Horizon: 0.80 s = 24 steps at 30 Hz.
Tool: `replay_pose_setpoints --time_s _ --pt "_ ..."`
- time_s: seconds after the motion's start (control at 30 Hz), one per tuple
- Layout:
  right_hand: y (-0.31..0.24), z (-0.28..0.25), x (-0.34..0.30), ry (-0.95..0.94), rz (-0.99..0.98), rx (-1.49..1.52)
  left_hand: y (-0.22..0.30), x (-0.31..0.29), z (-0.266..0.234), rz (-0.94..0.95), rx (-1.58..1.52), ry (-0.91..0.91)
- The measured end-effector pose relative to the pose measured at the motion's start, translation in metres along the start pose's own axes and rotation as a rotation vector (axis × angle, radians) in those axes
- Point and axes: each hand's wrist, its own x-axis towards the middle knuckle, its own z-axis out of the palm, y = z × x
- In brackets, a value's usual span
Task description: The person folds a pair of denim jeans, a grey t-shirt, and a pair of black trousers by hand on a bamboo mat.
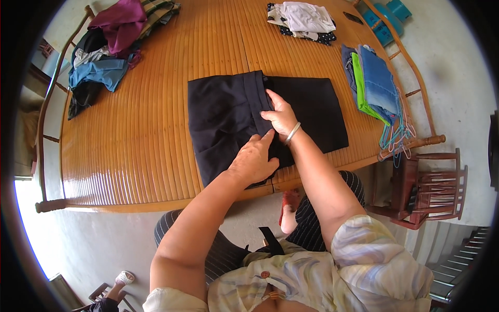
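A pair of black trousers, folded over with the waistband running across its middle, lies on the bamboo-slat table in front of me. At the waistband's right edge, my right hand, with a pale bangle on its wrist, grips the cloth between thumb and fingers. Nearer to me, my left hand rests on the trousers with its fingers stretched out and thumb apart. The right part of the trousers lies flat beneath my right wrist. Some of the right fingertips are hidden by the fold.
Loose clothes are heaped at the far left. Folded light clothes and a dark phone lie at the back. On the right are folded jeans and hangers. A wooden chair stands beyond the table's right corner.
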Motion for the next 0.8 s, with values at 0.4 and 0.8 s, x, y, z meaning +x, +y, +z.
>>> replay_pose_setpoints --time_s 0.4,0.8 --pt "0.003 -0.029 0.006 0.095 -0.025 -0.113 0.013 0.001 0.002 0.027 -0.034 -0.172" --pt "0.005 -0.046 0.009 0.039 -0.001 -0.073 0.007 -0.002 0.005 0.168 -0.066 -0.172"
